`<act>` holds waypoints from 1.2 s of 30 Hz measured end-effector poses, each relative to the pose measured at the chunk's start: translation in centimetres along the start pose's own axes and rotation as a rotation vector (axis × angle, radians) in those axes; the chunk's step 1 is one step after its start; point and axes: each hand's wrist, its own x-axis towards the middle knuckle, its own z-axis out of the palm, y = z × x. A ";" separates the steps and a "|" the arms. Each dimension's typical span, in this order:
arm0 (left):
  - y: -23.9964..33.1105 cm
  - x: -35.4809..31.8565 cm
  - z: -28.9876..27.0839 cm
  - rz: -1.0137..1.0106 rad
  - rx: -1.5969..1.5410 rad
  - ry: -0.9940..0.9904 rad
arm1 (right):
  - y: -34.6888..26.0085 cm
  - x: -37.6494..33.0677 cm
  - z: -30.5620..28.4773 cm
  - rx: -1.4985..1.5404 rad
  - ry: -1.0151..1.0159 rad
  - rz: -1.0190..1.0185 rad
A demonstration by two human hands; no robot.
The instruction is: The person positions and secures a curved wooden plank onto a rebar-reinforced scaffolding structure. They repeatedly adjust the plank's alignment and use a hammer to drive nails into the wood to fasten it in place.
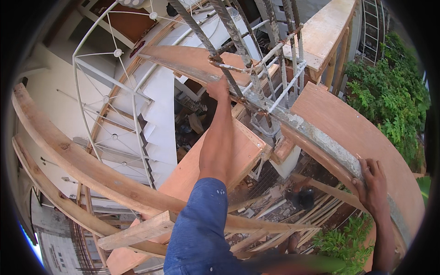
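Through the head camera I see the board (321, 140), grey and crusted along its face, running down past the rebar (233, 35) to the lower right, with a plywood panel (341, 117) beside it. My right hand (372, 184) is clamped over it, fingers across the top and thumb at the inner edge. My left hand (218, 88) rests at its far part, just beside the rebar; I cannot tell whether those fingers are closed around it.

A few risks, as I judge them. If the board shifted, the left fingers could be pinched against the rebar or scraped on the rough crossbars (288, 87). The crust might crumble and spoil the right hand's hold. Leaning too far out could cost me my balance, and anything let slip could drop onto the poles (330, 213) below.
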 end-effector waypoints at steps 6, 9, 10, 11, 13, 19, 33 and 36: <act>0.3 0.1 -0.7 0.052 0.141 -0.041 | 0.0 -0.1 0.0 0.070 0.000 0.009; 0.6 0.3 -0.7 0.057 0.138 -0.034 | -0.1 -0.1 0.1 0.066 0.020 0.011; 0.4 0.3 -0.6 0.054 0.134 -0.040 | -0.1 -0.1 0.1 0.057 0.013 0.025; 0.2 0.3 -0.4 0.052 0.140 -0.038 | -0.1 -0.1 0.2 0.057 0.009 0.043; -0.5 0.7 -0.2 0.055 0.148 -0.018 | -0.1 -0.2 0.1 0.044 0.015 0.031; -2.7 3.2 0.0 -0.031 -0.307 -0.209 | 0.3 -0.4 0.0 0.043 -0.032 0.010; -2.9 4.2 3.3 -0.231 -0.260 -0.067 | -0.2 -0.1 0.1 0.033 -0.028 0.019; -4.0 4.8 3.7 -0.026 -0.092 -0.012 | -0.2 -0.1 0.3 0.046 -0.023 0.012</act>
